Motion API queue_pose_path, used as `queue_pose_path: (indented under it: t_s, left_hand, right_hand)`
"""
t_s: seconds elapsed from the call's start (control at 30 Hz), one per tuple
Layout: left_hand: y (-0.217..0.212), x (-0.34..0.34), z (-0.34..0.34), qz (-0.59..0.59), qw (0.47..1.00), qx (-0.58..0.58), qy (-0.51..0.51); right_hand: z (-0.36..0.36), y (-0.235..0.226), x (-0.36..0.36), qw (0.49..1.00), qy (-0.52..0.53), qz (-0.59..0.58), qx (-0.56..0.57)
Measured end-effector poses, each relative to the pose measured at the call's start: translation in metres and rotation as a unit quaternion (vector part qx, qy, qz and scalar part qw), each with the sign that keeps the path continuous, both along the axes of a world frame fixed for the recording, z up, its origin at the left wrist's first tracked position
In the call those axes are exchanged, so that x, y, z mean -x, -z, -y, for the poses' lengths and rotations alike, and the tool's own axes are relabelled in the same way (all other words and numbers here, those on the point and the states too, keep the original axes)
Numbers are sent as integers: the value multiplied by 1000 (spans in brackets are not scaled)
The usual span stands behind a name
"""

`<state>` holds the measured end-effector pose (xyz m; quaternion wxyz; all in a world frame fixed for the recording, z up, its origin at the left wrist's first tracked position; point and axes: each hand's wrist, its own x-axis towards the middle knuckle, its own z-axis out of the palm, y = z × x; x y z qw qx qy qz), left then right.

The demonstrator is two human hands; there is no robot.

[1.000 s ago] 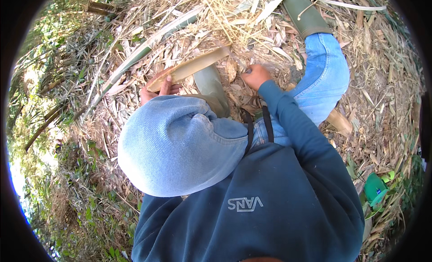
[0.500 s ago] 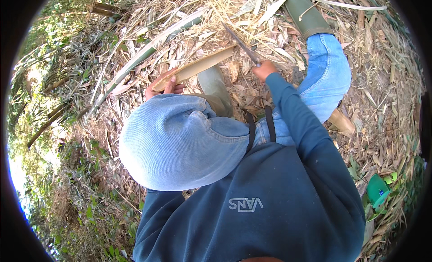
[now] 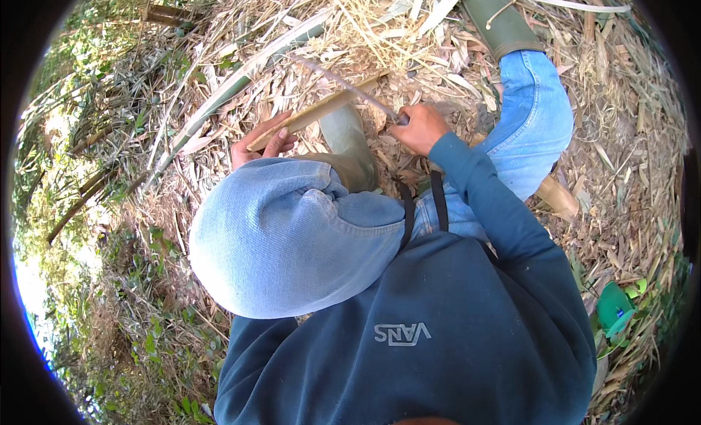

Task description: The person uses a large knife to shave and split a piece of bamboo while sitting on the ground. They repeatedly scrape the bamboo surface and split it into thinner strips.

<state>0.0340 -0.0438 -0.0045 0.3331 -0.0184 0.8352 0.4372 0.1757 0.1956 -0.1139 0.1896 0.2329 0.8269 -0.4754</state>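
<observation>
My left hand grips the near end of a split, tan bamboo piece that slants up to the right over the leaf litter. My right hand is closed around the handle of a long knife. Its thin blade points up-left and crosses just above the far end of the bamboo piece. Both hands work in front of my bent knees, between two green rubber boots. A pale blue hat and a dark blue sweatshirt fill the lower middle of the view.
Dry bamboo leaves and husks cover the ground. A long pale bamboo stalk lies diagonally at upper left. My right knee in blue jeans and the other boot are at upper right. A green object lies at right. Green undergrowth borders the left.
My right hand has swung the knife up; its blade now shows full length over the bamboo piece. My left hand has kept its hold on the near end.
</observation>
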Motion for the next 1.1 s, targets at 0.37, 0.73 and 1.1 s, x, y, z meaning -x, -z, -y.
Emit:
queue_pose_path:
  t_s: [0.37, 0.73, 1.1]
  left_hand:
    - [-1, -6, 2, -18, 999, -36, -8]
    - [17, -9, -6, -63, 989, -15, -134]
    - [22, -11, -14, -51, 973, -51, -218]
  right_hand:
    - [-16, 62, -16, 994, 66, 91, 4]
    - [4, 43, -3, 997, 65, 23, -15]
    - [36, 9, 2, 998, 34, 55, 10]
